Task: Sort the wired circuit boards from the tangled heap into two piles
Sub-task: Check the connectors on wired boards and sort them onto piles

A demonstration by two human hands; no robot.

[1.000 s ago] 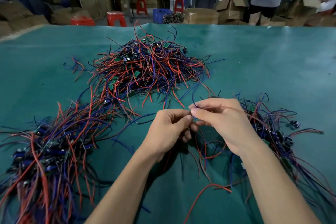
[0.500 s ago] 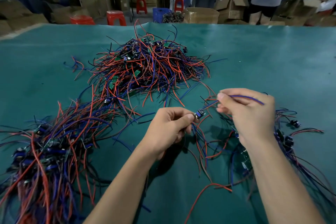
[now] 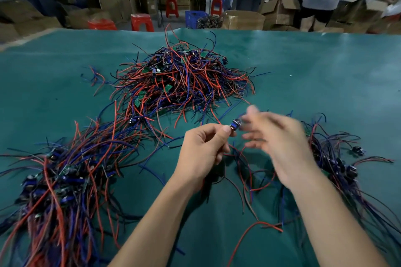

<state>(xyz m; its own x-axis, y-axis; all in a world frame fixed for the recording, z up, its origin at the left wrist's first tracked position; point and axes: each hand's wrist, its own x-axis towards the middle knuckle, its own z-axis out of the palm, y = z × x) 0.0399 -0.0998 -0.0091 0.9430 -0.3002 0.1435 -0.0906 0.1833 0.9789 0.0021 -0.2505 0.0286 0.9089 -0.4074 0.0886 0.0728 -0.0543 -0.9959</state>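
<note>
Pinching one small circuit board (image 3: 236, 124) between thumb and fingertips, the left hand (image 3: 202, 151) holds it lifted above the green table cover (image 3: 325, 76), apparently so its red and blue leads can hang free and slide out of the loose wires below. The board sits at the very tips of that hand's fingers, just beyond the thumbnail. The right hand (image 3: 280, 143) is just beside it, blurred with motion, its fingers spread and straight, gripping nothing I can make out; whether a fingertip touches the board cannot be told. It looks placed to comb the trailing leads away from the tangle.

To the near left lies a long pile (image 3: 54, 180) of boards with wires running roughly one way, and to the near right a darker pile (image 3: 338, 165), partly hidden by the right forearm; these seem to be the two sorted groups. Farther off, at the middle of the table, sits the tangled heap (image 3: 180, 82), still large, so by my judgement much sorting remains. Beyond the table edge are red stools (image 3: 142, 21) and cardboard boxes (image 3: 243, 19).
</note>
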